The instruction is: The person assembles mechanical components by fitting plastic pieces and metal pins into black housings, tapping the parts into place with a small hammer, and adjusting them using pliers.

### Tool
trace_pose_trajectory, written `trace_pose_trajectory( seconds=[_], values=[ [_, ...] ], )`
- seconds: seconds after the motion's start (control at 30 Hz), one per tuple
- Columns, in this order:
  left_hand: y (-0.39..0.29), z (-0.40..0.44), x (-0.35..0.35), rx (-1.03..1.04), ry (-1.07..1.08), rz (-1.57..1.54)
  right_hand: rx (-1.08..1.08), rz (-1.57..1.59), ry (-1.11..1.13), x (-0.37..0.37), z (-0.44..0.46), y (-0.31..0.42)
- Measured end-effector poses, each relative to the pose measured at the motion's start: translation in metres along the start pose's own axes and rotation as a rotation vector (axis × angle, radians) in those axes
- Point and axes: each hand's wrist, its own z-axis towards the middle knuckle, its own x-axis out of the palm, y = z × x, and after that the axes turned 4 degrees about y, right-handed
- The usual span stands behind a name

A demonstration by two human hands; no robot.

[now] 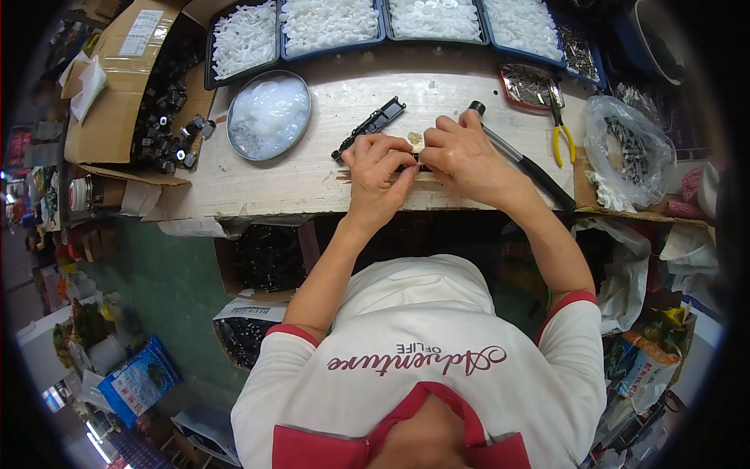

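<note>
Both hands meet at the front edge of the pale workbench (351,86). My left hand (377,173) has its thumb and fingertips pinched on a small dark part (416,162). From the right, my right hand (467,160) closes its fingers on the same part, which the fingers mostly hide. Just behind my left hand lies a long black plastic piece (379,121), slanting up to the right. A hammer (519,156) with a black grip lies beside my right hand, partly behind it.
Trays of white plastic parts (332,25) line the back. A round dish (269,116) of translucent white material sits left, near an open carton (129,70) of black parts. Yellow-handled pliers (562,141), a red tray (530,84) of metal pins and a plastic bag (629,148) are right.
</note>
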Motion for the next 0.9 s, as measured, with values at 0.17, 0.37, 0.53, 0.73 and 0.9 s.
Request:
trace_pose_trajectory(
  seconds=[0.17, 0.37, 0.53, 0.73, 0.9],
  values=[
    [0.0, 0.0, 0.001, 0.005, 0.006, 0.008, -0.011, 0.011, 0.115, -0.005, 0.005, -0.002],
    [-0.006, 0.004, -0.004, -0.038, 0.069, 0.112, 0.11, 0.087, -0.216, -0.005, -0.022, -0.026],
    [-0.009, 0.009, -0.002, -0.015, 0.136, 0.207, 0.376, 0.144, -0.285, -0.033, -0.068, -0.06],
    [-0.004, 0.01, -0.005, 0.027, 0.184, 0.241, 0.691, -0.01, -0.405, -0.056, -0.139, -0.109],
    [-0.004, 0.008, -0.006, 0.068, 0.18, 0.207, 1.143, -0.377, -0.176, -0.057, -0.221, -0.185]
  ],
)
